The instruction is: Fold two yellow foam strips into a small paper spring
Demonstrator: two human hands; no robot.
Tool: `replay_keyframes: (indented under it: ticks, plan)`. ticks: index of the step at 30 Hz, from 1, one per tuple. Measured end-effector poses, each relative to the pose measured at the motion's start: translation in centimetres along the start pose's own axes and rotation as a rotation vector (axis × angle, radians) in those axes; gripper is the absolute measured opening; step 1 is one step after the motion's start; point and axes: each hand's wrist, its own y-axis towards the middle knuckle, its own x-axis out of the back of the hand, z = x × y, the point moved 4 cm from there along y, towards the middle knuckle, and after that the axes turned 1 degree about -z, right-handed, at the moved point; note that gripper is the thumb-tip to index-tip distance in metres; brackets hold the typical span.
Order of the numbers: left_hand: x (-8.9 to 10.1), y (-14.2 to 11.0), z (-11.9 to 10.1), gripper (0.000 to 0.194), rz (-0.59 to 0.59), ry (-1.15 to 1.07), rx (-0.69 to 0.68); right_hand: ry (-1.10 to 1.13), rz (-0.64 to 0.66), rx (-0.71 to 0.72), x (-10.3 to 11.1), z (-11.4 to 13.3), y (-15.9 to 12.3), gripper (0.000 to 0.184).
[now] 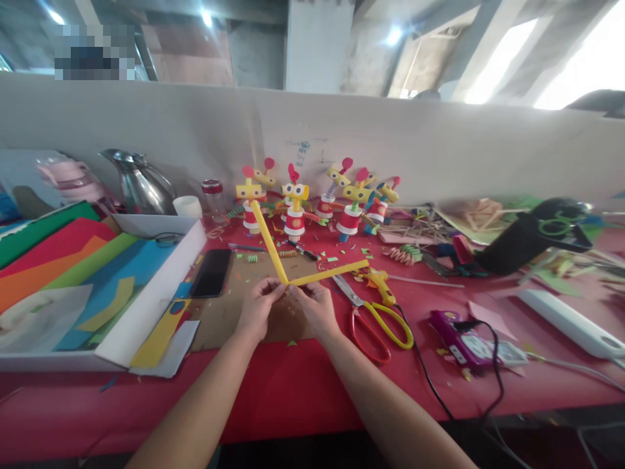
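Note:
Two long yellow paper strips (271,246) meet at one end in a V above the table. My left hand (258,305) pinches them near the corner, one strip rising up and away from it. Close beside it, my right hand (315,306) is closed on the same corner, where the other strip runs out to the right. Beneath my hands lies a brown cardboard sheet (215,332). Scissors (364,305) with one red and one yellow handle lie just right of my right hand, next to a yellow glue gun (383,286).
Several paper robot figures (295,218) stand behind my hands. To the left are a black phone (211,272), a white box (151,296) of coloured paper and a steel jug (139,182). A purple power adapter (461,342), cables and a white power strip (571,322) lie right.

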Motion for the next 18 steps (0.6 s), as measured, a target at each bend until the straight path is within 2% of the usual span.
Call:
replay_keyframes:
  ticks: [6,14,18]
  plan:
    - [-0.12,-0.31,-0.80,0.024,0.006,0.112,-0.011,-0.141,-0.004,0.006,0.44,-0.70,0.27,0.021]
    - [0.02,-0.47,-0.90,0.029,0.044,0.156,0.018,-0.260,0.080,0.020,0.34,-0.39,0.36,0.018]
    - [0.11,-0.41,-0.63,0.030,0.076,0.153,0.031,-0.206,0.103,-0.024,0.49,-0.53,0.59,0.019]
